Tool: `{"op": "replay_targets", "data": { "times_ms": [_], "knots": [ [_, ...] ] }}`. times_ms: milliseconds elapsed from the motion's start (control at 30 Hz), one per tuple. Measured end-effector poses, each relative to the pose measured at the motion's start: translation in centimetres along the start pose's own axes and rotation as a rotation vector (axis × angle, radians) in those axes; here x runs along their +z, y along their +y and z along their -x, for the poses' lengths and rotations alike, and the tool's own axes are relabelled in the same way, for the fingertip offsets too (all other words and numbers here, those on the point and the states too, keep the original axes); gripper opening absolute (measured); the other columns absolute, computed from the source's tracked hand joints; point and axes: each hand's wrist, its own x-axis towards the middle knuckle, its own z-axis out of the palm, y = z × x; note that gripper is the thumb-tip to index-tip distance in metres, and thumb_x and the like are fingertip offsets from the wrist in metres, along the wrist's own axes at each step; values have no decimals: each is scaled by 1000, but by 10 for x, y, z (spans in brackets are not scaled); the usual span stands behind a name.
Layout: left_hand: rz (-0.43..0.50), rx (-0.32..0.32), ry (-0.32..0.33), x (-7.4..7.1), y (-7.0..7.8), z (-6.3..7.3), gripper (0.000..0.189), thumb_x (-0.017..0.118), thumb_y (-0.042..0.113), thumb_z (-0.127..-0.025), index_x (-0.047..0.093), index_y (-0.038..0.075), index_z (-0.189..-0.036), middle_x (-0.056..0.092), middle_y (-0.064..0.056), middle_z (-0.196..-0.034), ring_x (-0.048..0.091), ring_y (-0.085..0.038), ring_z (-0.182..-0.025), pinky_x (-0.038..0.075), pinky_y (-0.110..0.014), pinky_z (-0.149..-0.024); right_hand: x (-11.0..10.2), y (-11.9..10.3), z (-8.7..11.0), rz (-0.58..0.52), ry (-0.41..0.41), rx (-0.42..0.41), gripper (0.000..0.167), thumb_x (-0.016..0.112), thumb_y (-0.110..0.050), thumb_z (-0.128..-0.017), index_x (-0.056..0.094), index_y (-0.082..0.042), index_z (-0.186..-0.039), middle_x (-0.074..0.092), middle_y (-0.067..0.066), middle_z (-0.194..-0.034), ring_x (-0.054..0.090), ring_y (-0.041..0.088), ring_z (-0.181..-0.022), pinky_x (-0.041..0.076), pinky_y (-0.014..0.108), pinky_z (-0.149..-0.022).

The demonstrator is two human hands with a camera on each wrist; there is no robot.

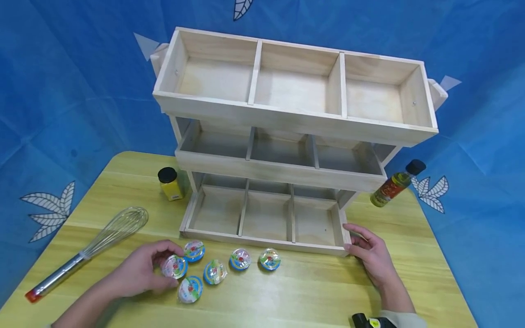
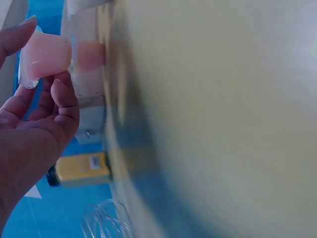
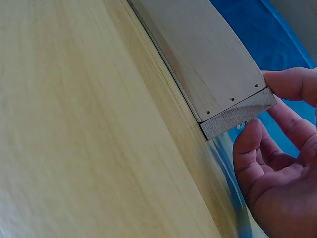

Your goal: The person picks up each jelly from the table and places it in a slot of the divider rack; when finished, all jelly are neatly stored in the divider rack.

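Note:
A jelly cup (image 1: 174, 266) with a printed lid is pinched by my left hand (image 1: 141, 269). In the left wrist view its body, the pink cup (image 2: 48, 55), shows between thumb and fingers. Around it on the table lie several more jelly cups, among them one (image 1: 194, 251) touching its far side and one (image 1: 190, 289) nearer me. At the right, my right hand (image 1: 371, 255) holds the front right corner of a three-tier wooden rack's bottom tray (image 1: 262, 243). The right wrist view shows thumb and fingers about that wooden corner (image 3: 240, 113).
Left of the rack stands a yellow jar with a black lid (image 1: 170, 183). A whisk (image 1: 88, 250) lies at the left. An oil bottle (image 1: 391, 186) stands right of the rack. Compartments divide the rack's top tier (image 1: 295, 114) and middle tier (image 1: 279, 171). Blue cloth (image 1: 82, 59) hangs behind.

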Motion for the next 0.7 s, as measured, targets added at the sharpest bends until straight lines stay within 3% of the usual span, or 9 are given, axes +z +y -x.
{"op": "replay_targets", "data": {
  "times_ms": [233,400,700],
  "knots": [
    [14,50,-16,-3,15,-33,44,87,5,-75,66,11,-114,67,-3,-110,61,-20,-93,52,-28,-78,1,-1,0,-14,11,12,53,69,16,-82,56,9,-132,59,8,-114,62,15,-91,57,26,-73],
    [2,42,17,-1,22,-55,44,88,7,-75,67,12,-114,67,0,-106,61,-20,-91,52,-27,-80,1,0,-1,-24,9,12,52,69,17,-81,56,9,-132,59,10,-114,63,15,-91,57,27,-72],
    [14,1,112,7,22,-93,47,88,3,-74,67,4,-116,66,-7,-108,61,-23,-87,54,-29,-72,0,0,0,-13,16,14,53,70,16,-81,55,10,-132,57,9,-116,62,17,-90,57,27,-71]
  ]
}}
